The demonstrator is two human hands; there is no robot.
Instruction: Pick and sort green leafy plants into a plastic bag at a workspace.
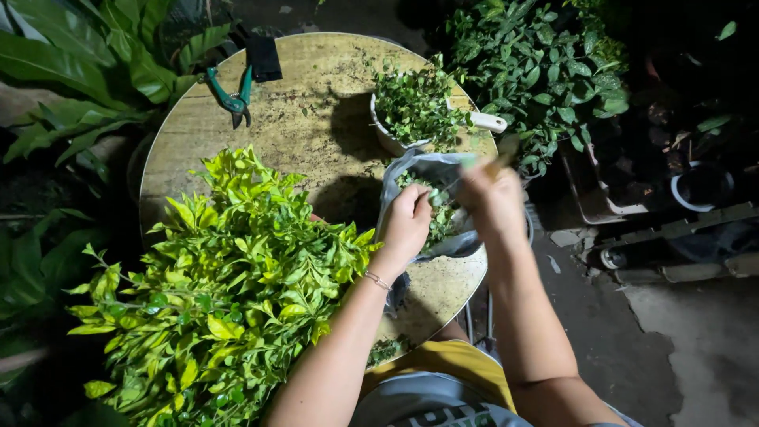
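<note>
On the round wooden desk [300, 126], both hands work at a grey plastic bag [431, 170] that lies near the right edge and holds small green cuttings [437, 209]. The left hand [405, 225] has its fingers curled shut on the bag's near rim, holding it up. The right hand [490, 198] sits just beside it over the bag's mouth, fingers pinched together on something thin and blurred; what it is cannot be told. A white pot [415, 111] of small-leaved sprigs stands just behind the bag, toward the far right edge. A bushy yellow-green plant [229, 285] fills the near left side. Green-handled pruning shears [231, 96] lie at the far left edge, well apart from the hands.
</note>
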